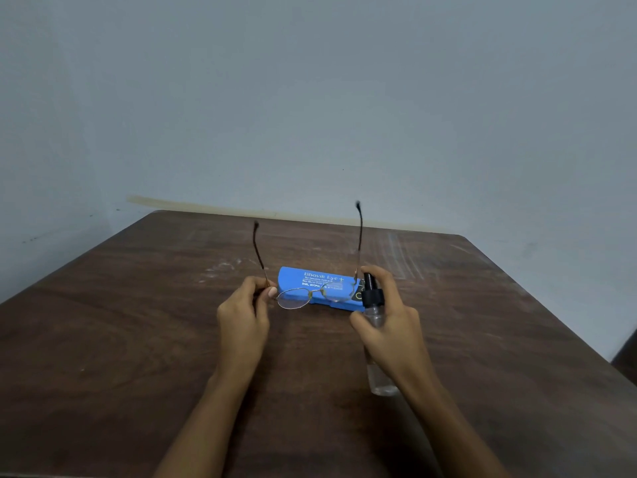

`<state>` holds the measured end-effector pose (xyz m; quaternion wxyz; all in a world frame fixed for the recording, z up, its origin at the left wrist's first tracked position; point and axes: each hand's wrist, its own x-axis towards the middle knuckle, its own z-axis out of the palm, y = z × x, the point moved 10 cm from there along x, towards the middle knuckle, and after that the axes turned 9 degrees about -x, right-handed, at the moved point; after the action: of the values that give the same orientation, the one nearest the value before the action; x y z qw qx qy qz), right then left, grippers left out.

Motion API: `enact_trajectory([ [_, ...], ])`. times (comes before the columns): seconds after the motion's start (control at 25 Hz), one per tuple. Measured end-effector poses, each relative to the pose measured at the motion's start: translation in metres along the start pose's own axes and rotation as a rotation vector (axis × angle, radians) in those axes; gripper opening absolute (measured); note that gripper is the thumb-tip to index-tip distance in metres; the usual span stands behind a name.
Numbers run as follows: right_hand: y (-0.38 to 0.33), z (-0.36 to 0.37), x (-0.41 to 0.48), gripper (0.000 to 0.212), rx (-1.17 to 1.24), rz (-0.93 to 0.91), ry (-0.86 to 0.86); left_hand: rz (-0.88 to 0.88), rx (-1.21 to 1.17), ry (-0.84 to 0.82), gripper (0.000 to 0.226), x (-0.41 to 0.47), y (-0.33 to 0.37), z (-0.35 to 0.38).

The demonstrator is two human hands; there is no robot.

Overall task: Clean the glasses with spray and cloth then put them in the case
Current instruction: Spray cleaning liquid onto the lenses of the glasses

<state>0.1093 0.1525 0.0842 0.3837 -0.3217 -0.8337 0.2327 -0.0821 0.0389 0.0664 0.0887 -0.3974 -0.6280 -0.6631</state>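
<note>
My left hand (pixel 243 315) pinches a pair of thin gold wire-rimmed glasses (pixel 293 300) at one hinge, holding them above a dark brown wooden table (pixel 138 322) with both dark-tipped arms pointing up. My right hand (pixel 389 326) grips a clear plastic spray bottle with a black nozzle (pixel 372 294), forefinger on top, just beside the other lens. A blue printed rectangular glasses case (pixel 300 282) lies on the table behind them, before a plain grey wall (pixel 310 98).

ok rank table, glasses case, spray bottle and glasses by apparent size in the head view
1. wooden table
2. spray bottle, though near the camera and partly covered by the right hand
3. blue glasses case and glasses: similar width, glasses held nearer, so unranked
</note>
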Motion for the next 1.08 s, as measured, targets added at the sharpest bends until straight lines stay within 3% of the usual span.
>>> enact_trajectory([
  [0.2,-0.015,0.004,-0.002,0.065,0.047,-0.090,0.028,-0.229,-0.191,0.002,0.011,0.000,-0.024,0.001],
  [0.36,-0.026,0.015,-0.005,0.064,0.076,-0.184,0.057,-0.526,-0.564,-0.060,0.005,-0.007,-0.046,0.019],
  [0.56,-0.039,0.027,-0.004,0.057,0.097,-0.247,0.095,-0.675,-0.859,-0.025,0.012,-0.006,-0.053,0.018],
  [0.8,-0.052,0.045,0.005,0.058,0.100,-0.269,0.040,-0.815,-1.032,0.120,0.023,-0.007,-0.071,0.009],
  [0.92,-0.051,0.050,0.003,0.056,0.090,-0.261,0.033,-0.872,-1.053,0.099,0.039,-0.011,-0.074,0.014],
  [1.08,-0.046,0.051,0.000,0.053,0.075,-0.238,0.038,-0.936,-1.041,0.050,0.030,-0.015,-0.076,0.020],
])
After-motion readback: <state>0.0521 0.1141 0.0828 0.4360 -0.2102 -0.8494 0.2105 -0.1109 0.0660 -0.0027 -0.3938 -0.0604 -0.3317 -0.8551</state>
